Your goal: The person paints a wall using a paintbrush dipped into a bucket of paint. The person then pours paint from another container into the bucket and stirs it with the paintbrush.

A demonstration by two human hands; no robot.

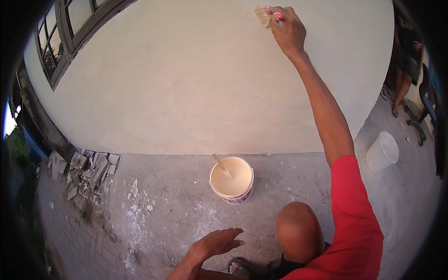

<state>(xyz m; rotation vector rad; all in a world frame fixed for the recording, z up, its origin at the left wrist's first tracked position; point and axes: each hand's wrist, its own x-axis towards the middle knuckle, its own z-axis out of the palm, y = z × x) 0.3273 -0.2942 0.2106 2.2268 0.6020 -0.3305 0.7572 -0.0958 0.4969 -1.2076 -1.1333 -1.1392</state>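
High on the cream wall (196,80), my right hand (289,33) grips a paintbrush (262,15) by its red handle. The pale bristles point left and lie against or very close to the wall surface. My left hand (218,242) hovers low over the concrete, holding nothing, its thumb apart from the fingers. Between the wall's foot and my left hand stands a bucket (231,176) of cream paint. A stirring stick (222,164) leans in the paint, its upper end resting over the rim.
Broken tiles and rubble (92,166) are heaped at the wall's left corner. Paint flakes (134,190) litter the concrete floor (168,217). A white bucket (382,152) stands at right, near another person (406,63) and a chair (420,122). A framed window (59,38) is upper left.
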